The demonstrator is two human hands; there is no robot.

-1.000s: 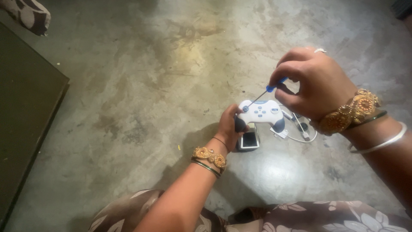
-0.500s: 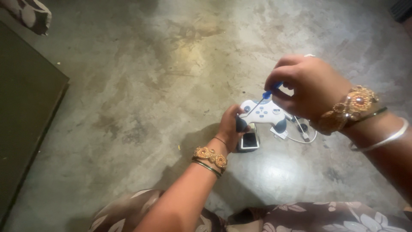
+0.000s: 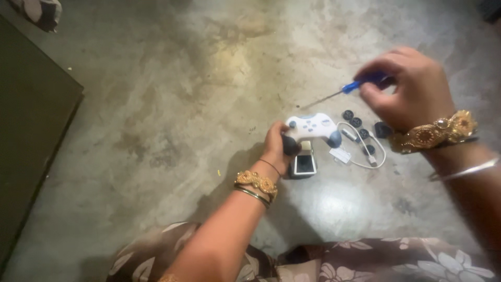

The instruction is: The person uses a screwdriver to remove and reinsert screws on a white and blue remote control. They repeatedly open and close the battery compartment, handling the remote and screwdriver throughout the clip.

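Two hands are at work over a bare concrete floor [image 3: 156, 104]: the left hand [image 3: 276, 149] grips the near-left end of a white game controller [image 3: 311, 128] held low over the floor, while the right hand [image 3: 409, 94], raised to the far right, pinches a blue-handled screwdriver [image 3: 347, 90]. Judging by this, a screw-driving step is in hand, and next the tip must meet a screw squarely. Small dark parts [image 3: 357, 122] and a white cable [image 3: 365, 151] lie right of it, their kind unclear.

left hand [image 3: 276, 149]: low, grip closed | right hand [image 3: 412, 94]: raised, fingers pinched
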